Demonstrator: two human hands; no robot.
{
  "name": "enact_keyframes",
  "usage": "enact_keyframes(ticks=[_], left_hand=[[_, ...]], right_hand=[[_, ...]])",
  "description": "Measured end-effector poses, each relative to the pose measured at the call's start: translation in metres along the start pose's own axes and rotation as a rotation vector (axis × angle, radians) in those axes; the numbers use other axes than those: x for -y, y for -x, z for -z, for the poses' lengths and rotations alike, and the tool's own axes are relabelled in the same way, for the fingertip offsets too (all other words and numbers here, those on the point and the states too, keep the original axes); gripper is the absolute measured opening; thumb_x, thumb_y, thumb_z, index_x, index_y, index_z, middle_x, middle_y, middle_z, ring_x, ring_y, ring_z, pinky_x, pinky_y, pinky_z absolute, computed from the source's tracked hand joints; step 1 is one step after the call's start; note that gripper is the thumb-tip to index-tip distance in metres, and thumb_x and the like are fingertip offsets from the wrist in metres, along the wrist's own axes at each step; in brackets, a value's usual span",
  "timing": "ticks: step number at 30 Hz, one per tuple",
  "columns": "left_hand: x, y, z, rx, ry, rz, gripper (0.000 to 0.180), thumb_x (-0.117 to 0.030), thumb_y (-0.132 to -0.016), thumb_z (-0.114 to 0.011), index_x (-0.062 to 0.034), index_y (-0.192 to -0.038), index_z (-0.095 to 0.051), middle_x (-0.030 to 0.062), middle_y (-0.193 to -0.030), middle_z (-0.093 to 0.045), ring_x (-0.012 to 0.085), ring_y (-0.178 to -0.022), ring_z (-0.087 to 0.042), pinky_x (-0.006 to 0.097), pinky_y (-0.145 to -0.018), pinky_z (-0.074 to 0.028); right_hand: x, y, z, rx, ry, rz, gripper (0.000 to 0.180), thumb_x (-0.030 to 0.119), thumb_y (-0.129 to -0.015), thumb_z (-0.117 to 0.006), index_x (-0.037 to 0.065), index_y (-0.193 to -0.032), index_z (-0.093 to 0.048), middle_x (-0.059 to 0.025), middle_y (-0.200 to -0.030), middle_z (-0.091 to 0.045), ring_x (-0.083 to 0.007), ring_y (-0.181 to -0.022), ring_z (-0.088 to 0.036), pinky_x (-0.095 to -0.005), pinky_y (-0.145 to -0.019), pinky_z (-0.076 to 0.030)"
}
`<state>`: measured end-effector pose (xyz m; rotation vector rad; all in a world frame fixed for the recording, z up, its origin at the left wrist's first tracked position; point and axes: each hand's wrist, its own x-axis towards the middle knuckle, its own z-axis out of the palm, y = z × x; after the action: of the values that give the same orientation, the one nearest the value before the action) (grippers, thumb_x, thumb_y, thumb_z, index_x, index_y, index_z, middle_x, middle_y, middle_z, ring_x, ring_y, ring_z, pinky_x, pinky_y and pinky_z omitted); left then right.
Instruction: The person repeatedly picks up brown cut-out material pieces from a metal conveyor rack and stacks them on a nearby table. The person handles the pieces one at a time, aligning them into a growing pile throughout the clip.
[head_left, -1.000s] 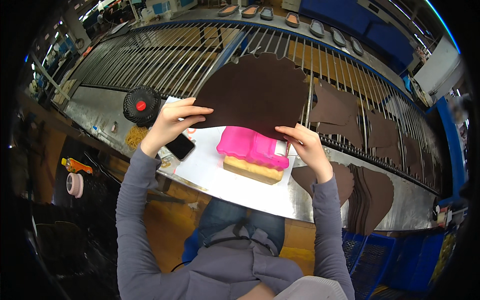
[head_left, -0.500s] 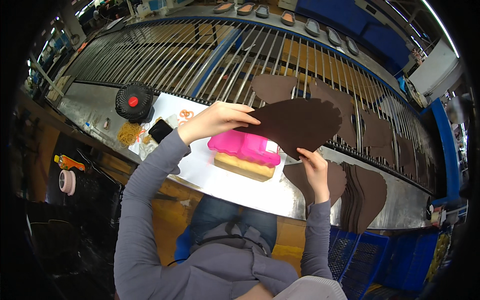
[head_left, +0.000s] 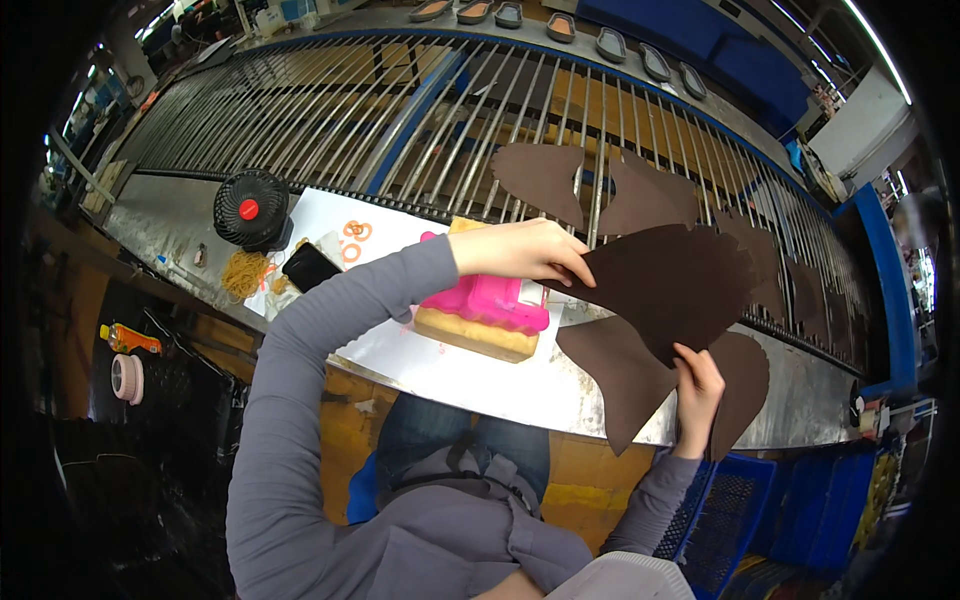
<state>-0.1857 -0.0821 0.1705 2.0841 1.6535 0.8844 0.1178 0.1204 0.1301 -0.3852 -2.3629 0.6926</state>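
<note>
A dark brown cut sheet piece (head_left: 675, 280) with a notched edge is stretched between my two hands above the right part of the metal table. My left hand (head_left: 535, 250) pinches its narrow left corner. At its lower corner, my right hand (head_left: 698, 392) grips it between thumb and fingers. Under the held piece lie more brown pieces: one (head_left: 617, 365) to the left and a stack (head_left: 742, 385) to the right, partly hidden. A bright pink molded holder (head_left: 500, 305) rests on a yellow foam block (head_left: 478, 335), just below my left forearm.
Beyond the table runs a conveyor of metal rollers (head_left: 310, 110) bearing several brown pieces (head_left: 540, 180). Left are a black fan (head_left: 250, 210), a pile of rubber bands (head_left: 244, 274) and a phone (head_left: 311, 265) near white paper (head_left: 390, 345). Blue crates (head_left: 735, 500) stand at lower right.
Both hands have carried the brown piece to the right and slightly nearer, from beside the pink holder to over the stack. My left forearm now reaches across the foam block.
</note>
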Motion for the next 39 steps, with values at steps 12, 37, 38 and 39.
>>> enact_keyframes(ticks=[12,37,38,39], left_hand=[[0.104,0.007,0.056,-0.524,0.434,0.262,0.034,0.001,-0.082,-0.071,-0.0039,-0.115,-0.071,0.0044,-0.11,-0.068,0.0105,-0.094,-0.063,0.024,-0.082,-0.05],[-0.003,0.094,0.028,-0.542,0.595,0.412,0.033,-0.012,-0.09,-0.066,-0.0009,-0.121,-0.067,0.0126,-0.132,-0.061,0.0237,-0.124,-0.056,0.038,-0.108,-0.041],[-0.029,0.096,0.004,-0.412,0.651,0.239,0.033,-0.012,-0.088,-0.069,-0.0013,-0.119,-0.068,0.0127,-0.127,-0.064,0.0261,-0.121,-0.058,0.039,-0.106,-0.043],[-0.055,0.096,-0.02,-0.267,0.726,0.079,0.033,-0.012,-0.085,-0.073,-0.0018,-0.116,-0.07,0.0128,-0.123,-0.067,0.0284,-0.118,-0.061,0.041,-0.104,-0.045]], right_hand=[[0.006,-0.155,-0.048,0.114,-0.221,-0.147,0.021,0.0,-0.086,-0.066,-0.004,-0.107,-0.071,-0.0094,-0.104,-0.069,-0.0151,-0.089,-0.065,-0.0257,-0.081,-0.049],[-0.055,0.035,-0.029,-0.279,0.038,-0.553,0.03,0.005,-0.085,-0.07,-0.001,-0.115,-0.066,-0.0121,-0.105,-0.066,-0.0206,-0.092,-0.064,-0.0284,-0.081,-0.051],[-0.07,0.077,-0.03,-0.324,0.077,-0.642,0.036,0.006,-0.084,-0.072,-0.001,-0.119,-0.064,-0.0129,-0.108,-0.064,-0.0215,-0.092,-0.063,-0.0289,-0.08,-0.05],[-0.078,0.115,-0.032,-0.267,0.21,-0.707,0.045,0.009,-0.081,-0.076,-0.002,-0.122,-0.062,-0.0131,-0.109,-0.061,-0.0225,-0.092,-0.062,-0.0305,-0.08,-0.05]])
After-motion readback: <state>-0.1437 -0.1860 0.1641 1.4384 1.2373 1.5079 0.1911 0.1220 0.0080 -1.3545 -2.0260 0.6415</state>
